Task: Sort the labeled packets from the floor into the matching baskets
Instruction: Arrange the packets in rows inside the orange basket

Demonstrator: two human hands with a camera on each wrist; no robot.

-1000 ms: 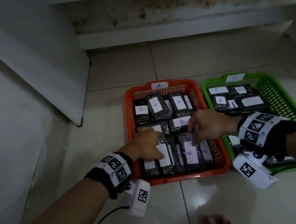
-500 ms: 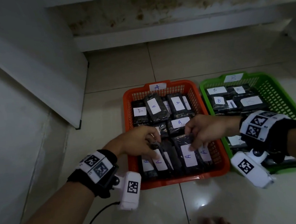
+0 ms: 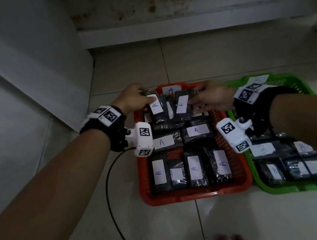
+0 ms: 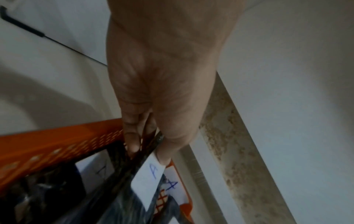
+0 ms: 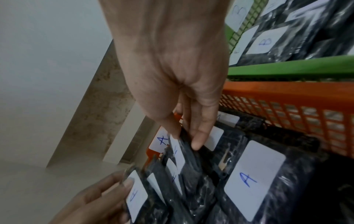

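The orange basket (image 3: 196,193) lies below both sets of fingers, the green basket (image 3: 290,188) just right of it. The left hand (image 3: 134,101) pinches the top edge of an A-labeled packet (image 3: 157,110), thumb on its label. The right hand (image 3: 213,97) pinches a second A packet (image 3: 182,106) between thumb and fingers, above the basket's far end.

Both forearms stretched forward, wrists strapped in marker-tagged bands. Left hand (image 3: 135,99) with thumb pressed on top, fingers (image 4: 132,136) curled beneath in a pinching grip. Right hand (image 3: 213,98) reaching inward, thumb and fingers (image 5: 199,136) extended and closed in a pinch. Bare toes at the lower edge.
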